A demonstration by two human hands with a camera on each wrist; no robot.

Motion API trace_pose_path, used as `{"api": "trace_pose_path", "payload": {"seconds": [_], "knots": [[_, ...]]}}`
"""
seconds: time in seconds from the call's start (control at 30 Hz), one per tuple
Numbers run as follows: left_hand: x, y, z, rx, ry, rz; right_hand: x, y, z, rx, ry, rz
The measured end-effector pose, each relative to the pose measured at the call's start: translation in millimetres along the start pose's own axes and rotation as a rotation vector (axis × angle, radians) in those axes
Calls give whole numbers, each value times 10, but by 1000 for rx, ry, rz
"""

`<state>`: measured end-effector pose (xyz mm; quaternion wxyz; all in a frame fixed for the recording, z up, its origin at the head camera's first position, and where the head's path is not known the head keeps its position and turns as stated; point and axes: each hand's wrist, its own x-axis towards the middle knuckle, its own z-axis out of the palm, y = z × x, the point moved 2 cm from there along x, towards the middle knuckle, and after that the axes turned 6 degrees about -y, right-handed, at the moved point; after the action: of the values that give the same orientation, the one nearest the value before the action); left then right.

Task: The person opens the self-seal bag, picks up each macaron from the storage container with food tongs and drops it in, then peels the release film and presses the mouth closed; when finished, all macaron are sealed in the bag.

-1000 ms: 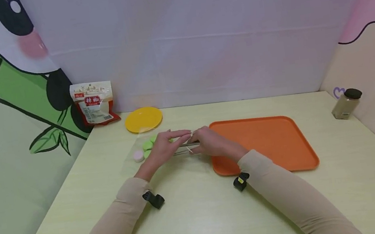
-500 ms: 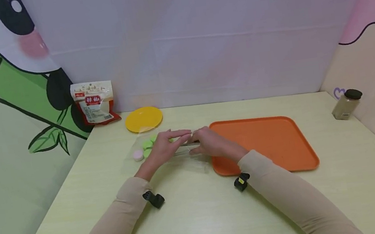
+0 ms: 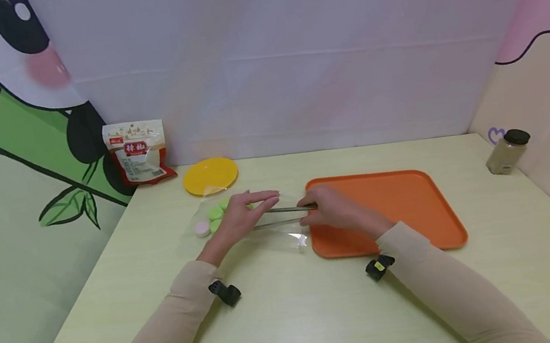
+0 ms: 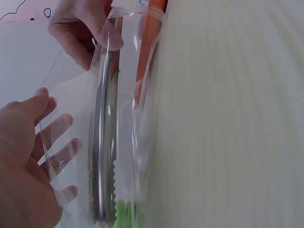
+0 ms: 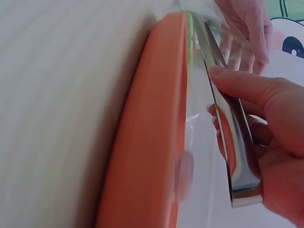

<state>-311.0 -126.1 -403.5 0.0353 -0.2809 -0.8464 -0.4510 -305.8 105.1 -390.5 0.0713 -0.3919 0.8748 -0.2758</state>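
Observation:
My left hand (image 3: 241, 217) holds the edge of a clear plastic bag (image 3: 277, 244), its thumb on the near side and its fingers showing through the film. Long metal tongs (image 3: 286, 210) reach into the bag. My right hand (image 3: 330, 209) grips them near the bend, thumb on one arm and fingers on the other (image 5: 230, 118). The two arms of the tongs stand apart in the head view. Round green pieces (image 3: 215, 212) and a pink one (image 3: 202, 228) lie in or under the film left of my left hand; their kind is unclear.
An orange tray (image 3: 385, 203) lies under and beyond my right hand. A yellow plate (image 3: 210, 174) is at the back left, beside a red-and-white food pouch (image 3: 137, 153). A jar with a black lid (image 3: 508, 152) stands at the table's right edge.
My right hand has moved right, over the tray's left part, drawing the tongs' handle away from my left hand. More of the tongs shows between the hands. My left hand stays in place.

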Motion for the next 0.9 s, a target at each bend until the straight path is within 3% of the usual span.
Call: {"api": "trace_pose_path", "payload": {"seconds": [0.1, 0.33, 0.63, 0.9], "knots": [[0, -3, -1, 2, -3, -1, -148, 84, -51, 36, 10, 6], [-5, 10, -2, -12, -3, -9, -499, 313, -160, 168, 12, 161], [11, 30, -27, -24, 22, -13, -828, 588, -454, 84, -10, 138], [11, 19, -30, -24, 3, -38, -960, 779, -623, 123, -74, 169]]}}
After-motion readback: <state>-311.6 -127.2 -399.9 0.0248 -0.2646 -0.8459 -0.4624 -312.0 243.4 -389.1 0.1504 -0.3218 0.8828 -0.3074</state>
